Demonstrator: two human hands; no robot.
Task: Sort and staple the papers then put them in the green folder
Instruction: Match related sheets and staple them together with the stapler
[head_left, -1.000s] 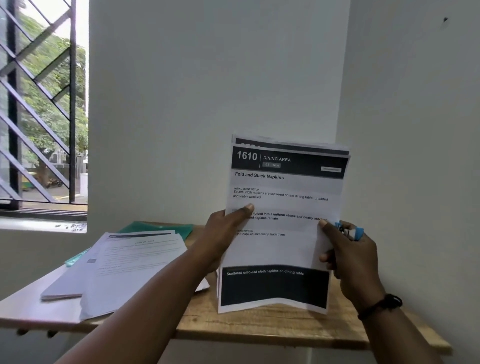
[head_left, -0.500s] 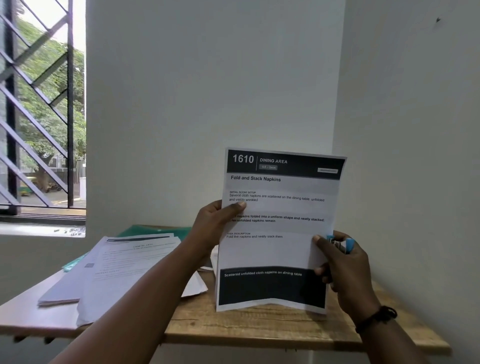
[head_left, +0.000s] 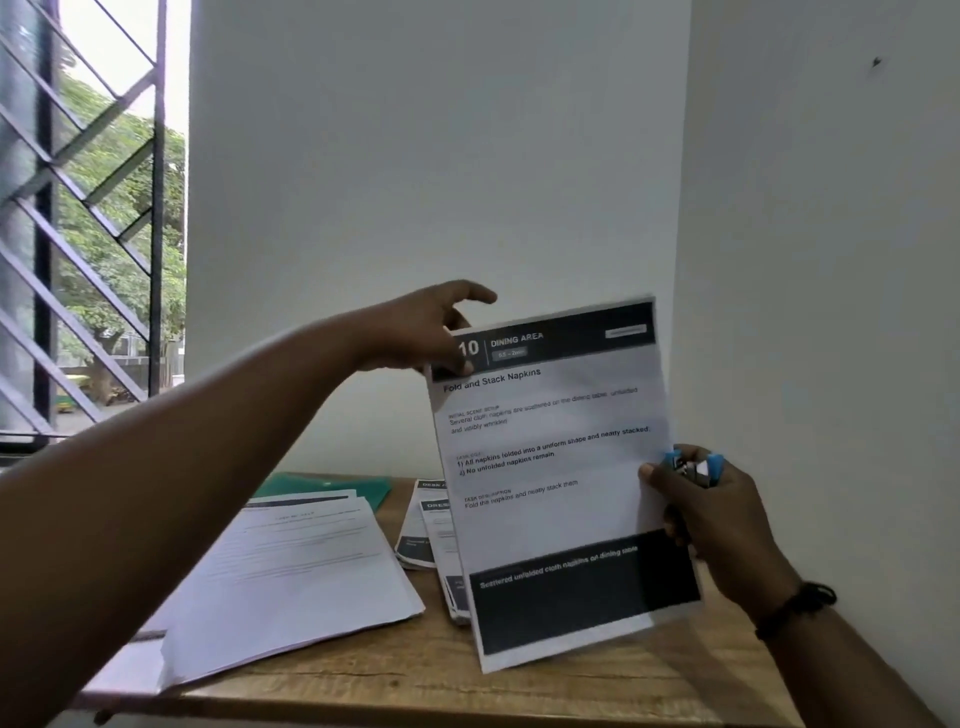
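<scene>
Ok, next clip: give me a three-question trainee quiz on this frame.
1. True or false: the green plastic folder lies partly under the stack of white printed papers on the wooden table.
2. Which hand grips the blue and silver stapler?
A. left hand
B. right hand
C. neither
3. Fill in: the left hand pinches the held white printed sheet at its top ____ corner.

Key: 1 true; 2 B; 3 left.
</scene>
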